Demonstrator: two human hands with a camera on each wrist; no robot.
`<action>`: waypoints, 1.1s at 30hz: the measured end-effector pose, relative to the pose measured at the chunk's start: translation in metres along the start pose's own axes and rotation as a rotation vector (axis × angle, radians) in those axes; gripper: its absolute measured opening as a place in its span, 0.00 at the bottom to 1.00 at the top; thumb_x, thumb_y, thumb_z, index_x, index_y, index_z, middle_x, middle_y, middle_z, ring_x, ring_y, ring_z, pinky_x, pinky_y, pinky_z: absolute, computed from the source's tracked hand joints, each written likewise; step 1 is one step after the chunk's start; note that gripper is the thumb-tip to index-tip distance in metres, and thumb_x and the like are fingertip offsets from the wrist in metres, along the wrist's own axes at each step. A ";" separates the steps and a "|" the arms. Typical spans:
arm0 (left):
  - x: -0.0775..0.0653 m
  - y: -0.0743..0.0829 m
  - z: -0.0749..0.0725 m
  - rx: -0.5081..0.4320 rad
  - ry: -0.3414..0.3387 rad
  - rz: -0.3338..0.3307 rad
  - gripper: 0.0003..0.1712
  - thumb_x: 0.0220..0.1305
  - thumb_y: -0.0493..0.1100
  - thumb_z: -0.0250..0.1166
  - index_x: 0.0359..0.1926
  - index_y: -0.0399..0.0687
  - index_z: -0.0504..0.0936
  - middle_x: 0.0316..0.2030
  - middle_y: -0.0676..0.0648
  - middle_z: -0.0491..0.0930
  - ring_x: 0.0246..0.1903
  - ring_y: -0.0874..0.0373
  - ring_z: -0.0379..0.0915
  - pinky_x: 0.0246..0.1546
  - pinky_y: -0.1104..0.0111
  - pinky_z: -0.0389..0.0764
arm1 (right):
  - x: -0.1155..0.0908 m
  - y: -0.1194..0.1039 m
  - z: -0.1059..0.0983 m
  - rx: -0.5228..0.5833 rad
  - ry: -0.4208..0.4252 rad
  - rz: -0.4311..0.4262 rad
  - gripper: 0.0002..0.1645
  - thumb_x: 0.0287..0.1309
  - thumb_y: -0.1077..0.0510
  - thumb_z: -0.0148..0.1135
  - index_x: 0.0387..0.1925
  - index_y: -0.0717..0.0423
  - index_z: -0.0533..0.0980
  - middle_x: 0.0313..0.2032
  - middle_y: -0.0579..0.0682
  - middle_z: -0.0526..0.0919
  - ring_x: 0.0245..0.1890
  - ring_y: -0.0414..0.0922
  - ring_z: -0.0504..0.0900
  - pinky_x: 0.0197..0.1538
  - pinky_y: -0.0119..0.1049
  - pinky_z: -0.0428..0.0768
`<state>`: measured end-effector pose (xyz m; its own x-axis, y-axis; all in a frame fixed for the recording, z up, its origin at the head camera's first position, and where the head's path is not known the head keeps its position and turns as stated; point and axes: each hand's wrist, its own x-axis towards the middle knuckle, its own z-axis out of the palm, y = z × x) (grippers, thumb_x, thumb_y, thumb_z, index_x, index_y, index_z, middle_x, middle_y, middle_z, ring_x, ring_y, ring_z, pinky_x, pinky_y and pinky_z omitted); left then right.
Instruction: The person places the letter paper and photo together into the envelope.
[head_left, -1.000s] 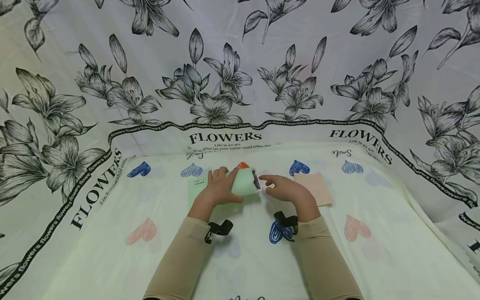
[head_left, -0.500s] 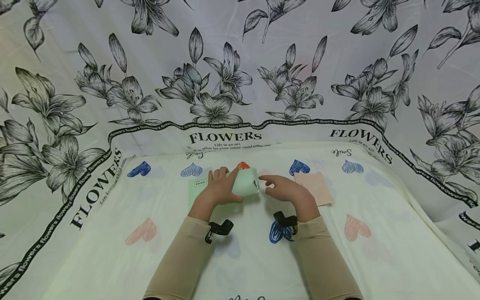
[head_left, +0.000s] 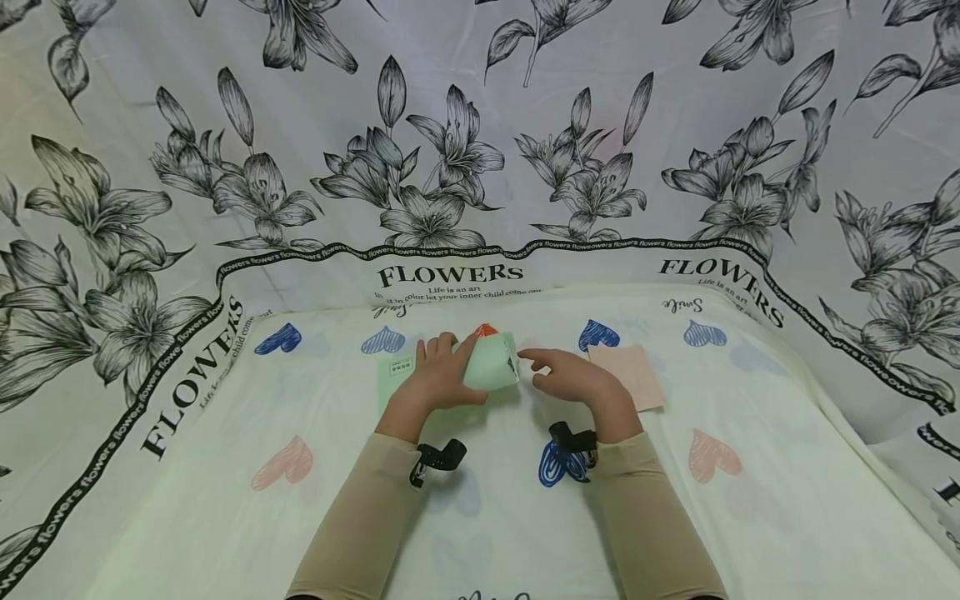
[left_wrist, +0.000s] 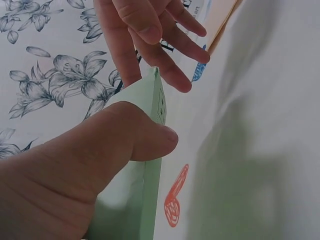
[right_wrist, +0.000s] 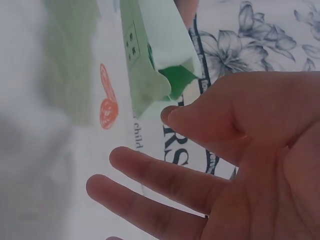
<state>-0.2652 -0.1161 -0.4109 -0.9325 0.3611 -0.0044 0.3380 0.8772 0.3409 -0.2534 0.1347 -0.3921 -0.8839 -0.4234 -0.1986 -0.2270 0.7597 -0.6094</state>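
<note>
A pale green paper envelope (head_left: pixel 491 365) is tilted up off the table in the head view. My left hand (head_left: pixel 438 379) pinches it, thumb (left_wrist: pixel 145 137) on one face and the other fingers mostly hidden behind. Its mouth (right_wrist: pixel 180 80) gapes toward my right hand (head_left: pixel 573 379), showing a darker green inside in the right wrist view. A small dark patch shows at that end in the head view. The right hand holds nothing; its fingers are extended, with the thumb (right_wrist: pixel 200 117) close to the mouth. Whether the thumb touches the paper I cannot tell.
Left of my left hand lies more green paper (head_left: pixel 396 387) with a printed box, partly covered by the hand. A pink paper rectangle (head_left: pixel 630 377) lies beyond my right hand. The white cloth (head_left: pixel 495 533) has printed hearts; a flowered curtain (head_left: pixel 450 125) rises behind.
A second ago a dark-patterned piece stuck out of the envelope's right end; now only a small dark patch shows there. Both hands have stayed nearly in place.
</note>
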 end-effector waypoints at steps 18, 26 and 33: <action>0.002 0.002 0.001 -0.010 0.021 0.008 0.62 0.51 0.61 0.78 0.81 0.50 0.56 0.67 0.35 0.59 0.69 0.36 0.51 0.74 0.38 0.34 | -0.001 -0.005 0.003 0.010 -0.011 -0.013 0.35 0.71 0.57 0.51 0.78 0.46 0.63 0.64 0.60 0.75 0.59 0.56 0.76 0.60 0.57 0.76; 0.004 0.001 0.002 0.005 0.022 0.019 0.62 0.51 0.61 0.77 0.81 0.50 0.56 0.67 0.34 0.59 0.68 0.36 0.51 0.73 0.37 0.36 | -0.002 0.002 -0.002 0.025 0.006 -0.013 0.35 0.71 0.58 0.51 0.78 0.45 0.63 0.64 0.61 0.75 0.61 0.58 0.75 0.62 0.59 0.75; 0.003 0.001 0.001 0.007 0.019 0.035 0.63 0.52 0.63 0.76 0.82 0.51 0.54 0.68 0.34 0.59 0.69 0.36 0.52 0.73 0.36 0.35 | 0.001 -0.002 0.003 0.051 -0.050 -0.047 0.36 0.70 0.59 0.51 0.78 0.50 0.62 0.65 0.61 0.75 0.62 0.57 0.74 0.63 0.58 0.74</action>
<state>-0.2669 -0.1134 -0.4118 -0.9222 0.3858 0.0259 0.3717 0.8662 0.3340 -0.2523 0.1309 -0.3936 -0.8509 -0.4832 -0.2062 -0.2456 0.7128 -0.6570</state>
